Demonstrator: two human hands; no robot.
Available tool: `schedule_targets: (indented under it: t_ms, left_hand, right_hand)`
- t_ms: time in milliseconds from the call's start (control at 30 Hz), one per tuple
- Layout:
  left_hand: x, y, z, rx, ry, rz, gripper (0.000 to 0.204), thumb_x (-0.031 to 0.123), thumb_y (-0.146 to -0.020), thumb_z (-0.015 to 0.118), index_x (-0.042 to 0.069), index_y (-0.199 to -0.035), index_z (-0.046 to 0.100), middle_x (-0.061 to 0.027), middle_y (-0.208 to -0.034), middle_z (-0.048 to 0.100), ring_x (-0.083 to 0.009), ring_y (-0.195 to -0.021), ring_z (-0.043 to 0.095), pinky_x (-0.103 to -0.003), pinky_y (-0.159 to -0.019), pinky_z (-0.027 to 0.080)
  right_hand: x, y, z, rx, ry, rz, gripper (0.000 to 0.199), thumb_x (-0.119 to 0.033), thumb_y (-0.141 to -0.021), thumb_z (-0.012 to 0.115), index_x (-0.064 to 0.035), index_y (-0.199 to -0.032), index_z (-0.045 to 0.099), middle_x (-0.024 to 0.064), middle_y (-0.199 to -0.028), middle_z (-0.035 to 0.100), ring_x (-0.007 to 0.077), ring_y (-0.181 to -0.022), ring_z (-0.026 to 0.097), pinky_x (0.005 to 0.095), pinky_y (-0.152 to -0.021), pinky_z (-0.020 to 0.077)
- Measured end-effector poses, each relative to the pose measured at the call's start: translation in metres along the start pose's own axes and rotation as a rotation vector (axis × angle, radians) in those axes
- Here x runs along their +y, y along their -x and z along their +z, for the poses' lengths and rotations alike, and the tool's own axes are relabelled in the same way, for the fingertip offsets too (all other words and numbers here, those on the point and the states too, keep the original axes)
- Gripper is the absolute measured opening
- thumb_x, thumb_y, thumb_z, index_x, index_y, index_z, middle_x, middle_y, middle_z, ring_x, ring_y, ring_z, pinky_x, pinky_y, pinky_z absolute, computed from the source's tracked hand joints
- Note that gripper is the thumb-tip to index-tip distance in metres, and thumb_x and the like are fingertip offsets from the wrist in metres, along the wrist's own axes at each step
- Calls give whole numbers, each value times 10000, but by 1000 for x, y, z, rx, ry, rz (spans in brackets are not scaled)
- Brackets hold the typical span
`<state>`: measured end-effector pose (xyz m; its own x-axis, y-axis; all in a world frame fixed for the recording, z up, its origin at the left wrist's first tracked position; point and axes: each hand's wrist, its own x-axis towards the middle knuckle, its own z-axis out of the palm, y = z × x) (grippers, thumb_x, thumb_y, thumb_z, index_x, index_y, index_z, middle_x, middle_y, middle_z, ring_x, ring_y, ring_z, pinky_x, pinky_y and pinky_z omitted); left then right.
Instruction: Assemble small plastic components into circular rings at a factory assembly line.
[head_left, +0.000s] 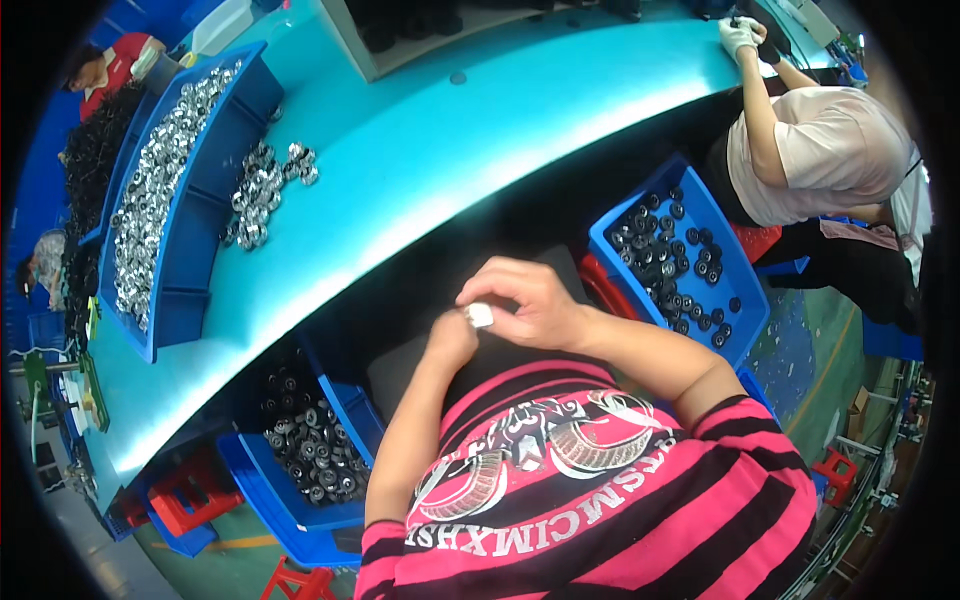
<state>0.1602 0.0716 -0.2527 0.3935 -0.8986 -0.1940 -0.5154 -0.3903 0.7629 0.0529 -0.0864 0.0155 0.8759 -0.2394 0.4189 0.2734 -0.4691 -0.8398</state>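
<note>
My right hand (528, 305) is curled, thumb and forefinger closing around a small white piece (480, 315) in front of my lap. Whether that piece is loose or wrapped on a finger, I cannot tell. Against it rests my left hand (453, 338), its fingers bent inward and mostly hidden. Both hands are below the edge of the turquoise table (400, 190). To the left of my left arm is a blue bin (262, 480) of dark and silvery round parts (318, 450). Beyond my right forearm stands another blue bin (738, 335) with black round parts (660, 255).
A long blue bin (190, 235) heaped with shiny metal parts (165, 170) stands on the table at left, with a loose pile (258, 195) beside it. A co-worker in a pale shirt (835, 140) works at right; red stools (195, 495) stand under the table.
</note>
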Motion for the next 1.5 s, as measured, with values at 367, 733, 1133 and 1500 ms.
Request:
schedule_targets:
  t_ms: [367, 733, 1133, 1500]
  left_hand:
    - [2, -75, 12, -351, -174, -121, 217, 67, -865, 601, 12, -1040, 716, -255, -1014, 717, -437, -975, 690, -502, -866, 546]
    - [-10, -97, -49, -495, -111, -114, 241, 90, -877, 613, 34, -1086, 718, -245, -1032, 718, -427, -976, 694, -489, -861, 551]
    - [2, -55, -65, -306, -207, -88, 271, 115, -890, 626, 59, -1137, 720, -235, -1052, 720, -418, -976, 698, -475, -856, 556]
    - [123, 38, -118, 243, -4, -40, 262, 100, -902, 640, 69, -1151, 716, -194, -1005, 712, -393, -921, 698, -452, -814, 563]
  right_hand:
    - [64, -214, -80, 30, 385, -457, 240, -3, -735, 738, -88, -955, 695, 47, -776, 635, 231, -672, 628, 350, -581, 500]
    - [118, -235, -88, 79, 514, -175, 195, -52, -698, 754, -118, -877, 716, 9, -653, 546, 189, -554, 584, 335, -513, 473]
    - [95, -230, -92, 293, 409, -189, 151, 0, -807, 684, -57, -943, 713, 87, -851, 709, 257, -698, 684, 339, -624, 550]
    - [188, -402, -105, 33, 707, -59, 352, -154, -922, 591, -51, -1252, 657, 240, -1237, 660, 416, -1161, 632, 479, -1023, 499]
